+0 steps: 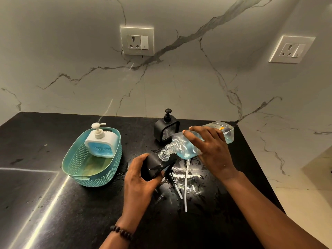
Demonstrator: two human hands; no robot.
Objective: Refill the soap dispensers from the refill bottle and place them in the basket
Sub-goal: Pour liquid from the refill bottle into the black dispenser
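The refill bottle point(201, 139) carries a label at its bottom end, but the writing there is too small and blurred to read. No other writing can be read on the things.

The right hand point(210, 146) holds this clear refill bottle from above, fingers and thumb curled round its body. The bottle is tipped almost flat, its blue liquid lying toward the lower side, and its open threaded neck points down to the left. This neck is just above the clear threaded neck of a black dispenser point(158, 166), touching or almost touching; I cannot tell which.

The left hand point(139, 175) grips the black dispenser, with thumb on one side and fingers wrapped under it. The dispenser is tilted, its mouth turned up toward the refill bottle. A dark bead bracelet point(121, 231) is on the left wrist.

Under the hands the black worktop point(53, 203) is wet and shiny. A white pump tube point(186, 186) and a shorter dark pump part point(175, 184) lie there, near the middle.

A second black dispenser point(166, 127), with its pump on, stands upright near the back edge of the worktop. On the left stands a teal basket point(100, 177); inside it, against the back wall, a white dispenser point(101, 142) with blue content leans.

Two wall sockets point(136, 41) are on the marble wall.
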